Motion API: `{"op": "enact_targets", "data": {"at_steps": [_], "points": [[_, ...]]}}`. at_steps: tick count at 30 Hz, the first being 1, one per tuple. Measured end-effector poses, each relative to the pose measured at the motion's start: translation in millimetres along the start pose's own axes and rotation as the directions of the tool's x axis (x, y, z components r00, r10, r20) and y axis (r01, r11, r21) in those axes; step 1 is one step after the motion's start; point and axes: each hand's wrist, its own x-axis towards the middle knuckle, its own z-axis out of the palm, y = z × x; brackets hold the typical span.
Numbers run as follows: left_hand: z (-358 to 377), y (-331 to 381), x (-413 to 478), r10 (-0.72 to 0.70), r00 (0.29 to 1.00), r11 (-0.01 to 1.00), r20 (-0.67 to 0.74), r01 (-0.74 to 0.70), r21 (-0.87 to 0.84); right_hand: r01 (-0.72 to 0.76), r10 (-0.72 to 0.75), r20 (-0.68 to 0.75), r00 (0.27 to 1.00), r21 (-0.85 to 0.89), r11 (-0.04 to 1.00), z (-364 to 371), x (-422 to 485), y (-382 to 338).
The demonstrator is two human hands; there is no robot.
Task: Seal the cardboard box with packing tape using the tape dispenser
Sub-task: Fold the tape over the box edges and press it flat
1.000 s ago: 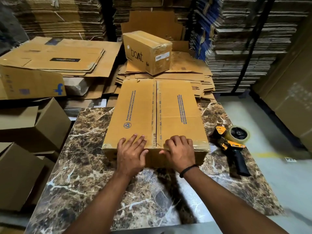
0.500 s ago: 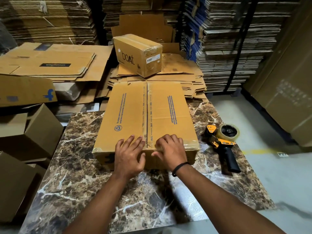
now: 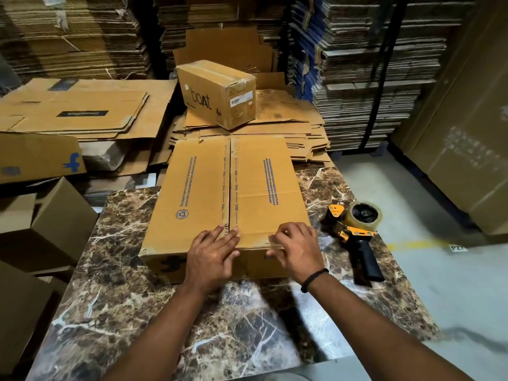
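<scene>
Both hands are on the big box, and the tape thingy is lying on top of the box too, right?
Not quite. The left hand and right hand are on the big box, but the tape dispenser lies on the marble table to the right of the box, not on top of it. The head view shows this.

Marble table (image 3: 115,312): cardboard box (image 3: 209,188), tape dispenser (image 3: 354,232) beside it.
</scene>
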Motion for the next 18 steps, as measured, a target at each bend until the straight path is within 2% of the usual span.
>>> {"op": "enact_targets", "data": {"at_steps": [3, 7, 11, 13, 18], "points": [[-2.6, 15.6, 9.9, -0.056, 0.998, 0.998, -0.006, 0.056, 0.007, 0.007, -0.007, 0.029, 1.000, 0.015, 1.000, -7.4, 2.3, 2.9], [6.0, 24.3, 24.7, 0.026, 0.994, 0.998, 0.105, -0.033, 0.061, 0.010, -0.011, 0.031, 0.999, 0.026, 1.000, -6.9, 6.3, 7.6], [7.4, 18.3, 17.7, 0.091, 0.992, 0.992, 0.087, -0.098, 0.080, 0.084, -0.085, 0.037, 0.996, 0.018, 0.996, -11.9, 4.1, 21.5], [6.2, 21.3, 18.0, 0.074, 0.993, 0.994, 0.086, -0.080, 0.069, 0.105, -0.105, 0.040, 0.994, 0.010, 0.994, -14.1, -3.2, 33.4], [5.9, 28.9, 24.0, 0.010, 0.996, 0.999, 0.088, -0.014, 0.047, -0.152, 0.150, 0.028, 0.988, 0.191, 0.970, -12.8, -19.2, 65.0]]}}
